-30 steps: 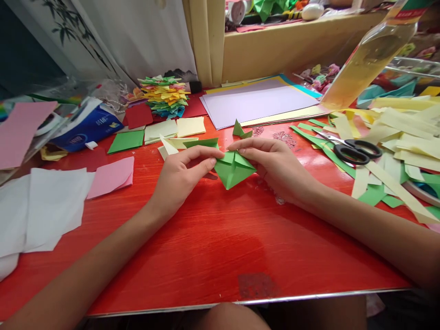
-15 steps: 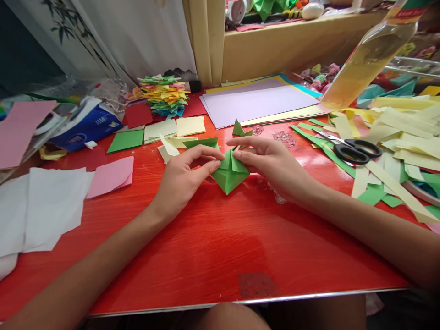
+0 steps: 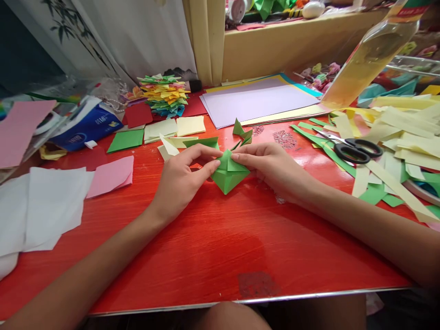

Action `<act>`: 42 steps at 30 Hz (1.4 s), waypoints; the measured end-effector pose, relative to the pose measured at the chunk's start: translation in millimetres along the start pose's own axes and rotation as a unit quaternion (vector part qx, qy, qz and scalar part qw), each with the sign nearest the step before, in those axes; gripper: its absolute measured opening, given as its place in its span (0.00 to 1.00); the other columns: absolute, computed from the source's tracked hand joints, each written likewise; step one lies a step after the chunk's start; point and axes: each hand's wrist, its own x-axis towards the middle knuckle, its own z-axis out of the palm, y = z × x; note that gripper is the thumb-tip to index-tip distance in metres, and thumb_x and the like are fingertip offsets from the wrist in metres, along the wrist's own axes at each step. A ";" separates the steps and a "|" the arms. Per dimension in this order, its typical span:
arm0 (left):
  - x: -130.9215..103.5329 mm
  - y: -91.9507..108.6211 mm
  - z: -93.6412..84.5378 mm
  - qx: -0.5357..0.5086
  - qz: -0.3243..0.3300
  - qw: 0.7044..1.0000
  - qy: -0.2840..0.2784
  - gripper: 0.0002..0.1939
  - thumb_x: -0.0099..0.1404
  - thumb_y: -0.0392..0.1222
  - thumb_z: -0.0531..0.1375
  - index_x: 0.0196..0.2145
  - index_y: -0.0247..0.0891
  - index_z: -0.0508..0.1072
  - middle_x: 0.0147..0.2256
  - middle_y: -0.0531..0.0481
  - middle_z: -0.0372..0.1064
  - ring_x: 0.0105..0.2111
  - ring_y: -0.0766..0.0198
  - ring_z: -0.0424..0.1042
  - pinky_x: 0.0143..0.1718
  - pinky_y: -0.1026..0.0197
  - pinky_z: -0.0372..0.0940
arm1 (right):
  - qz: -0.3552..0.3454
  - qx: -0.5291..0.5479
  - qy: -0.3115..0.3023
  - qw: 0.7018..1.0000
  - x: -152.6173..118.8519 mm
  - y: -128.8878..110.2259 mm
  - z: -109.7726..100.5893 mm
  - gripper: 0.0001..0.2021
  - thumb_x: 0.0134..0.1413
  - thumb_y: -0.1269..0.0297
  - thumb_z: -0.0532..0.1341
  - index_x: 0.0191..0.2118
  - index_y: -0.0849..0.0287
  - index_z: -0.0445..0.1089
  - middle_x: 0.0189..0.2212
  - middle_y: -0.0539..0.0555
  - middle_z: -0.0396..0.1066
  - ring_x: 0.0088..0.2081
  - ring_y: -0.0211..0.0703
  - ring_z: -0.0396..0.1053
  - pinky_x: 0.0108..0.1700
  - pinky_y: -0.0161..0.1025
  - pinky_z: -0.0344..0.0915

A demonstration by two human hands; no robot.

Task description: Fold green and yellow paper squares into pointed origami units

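Observation:
Between my two hands is a folded piece of green paper (image 3: pixel 227 176), diamond-shaped with its point toward me and creases across its upper part. My left hand (image 3: pixel 187 176) pinches its left edge with thumb and fingers. On the upper right edge, my right hand (image 3: pixel 270 162) pinches it between thumb and forefinger. Just beyond my right fingertips stands a small folded green piece (image 3: pixel 241 132). Another green folded piece (image 3: pixel 202 143) and a pale cream folded piece (image 3: pixel 168 147) lie behind my left hand.
Scissors (image 3: pixel 355 149) with black handles rest among paper strips (image 3: pixel 412 144) on the right. A tilted bottle (image 3: pixel 367 57) stands behind them. Lilac sheets (image 3: pixel 257 101) lie at the back; a stack of coloured folded papers (image 3: pixel 165 96), pink paper (image 3: pixel 112 176) and white sheets (image 3: pixel 55 206) are leftward.
My right forefinger has come down from above onto the folded green paper, closing into a pinch with the thumb. The left hand has barely shifted.

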 end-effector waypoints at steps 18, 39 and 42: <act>-1.9 1.5 -0.5 0.129 0.077 0.988 -0.025 0.05 0.59 0.40 0.55 0.32 0.38 0.70 0.30 0.52 0.69 0.32 0.67 0.67 0.31 0.66 0.62 | -0.025 -0.024 0.007 0.999 -2.0 0.3 2.3 0.09 0.46 0.61 0.61 0.29 0.62 0.72 0.27 0.53 0.72 0.29 0.38 0.68 0.31 0.34 0.62; 5.6 -1.7 -4.8 -0.047 -0.047 0.991 -0.113 0.08 0.60 0.39 0.53 0.33 0.39 0.71 0.33 0.51 0.67 0.31 0.68 0.65 0.31 0.65 0.63 | -0.098 -0.130 0.048 0.986 -1.0 -1.7 0.4 0.08 0.48 0.61 0.59 0.29 0.59 0.72 0.26 0.50 0.70 0.29 0.36 0.65 0.30 0.34 0.60; 5.0 -0.3 -5.6 -0.078 -0.060 0.989 -0.106 0.09 0.60 0.42 0.54 0.35 0.40 0.72 0.35 0.51 0.68 0.33 0.67 0.66 0.33 0.65 0.64 | -0.111 -0.147 0.056 0.981 -1.4 -3.5 -0.2 0.08 0.49 0.61 0.59 0.28 0.57 0.72 0.26 0.50 0.69 0.28 0.37 0.65 0.30 0.34 0.60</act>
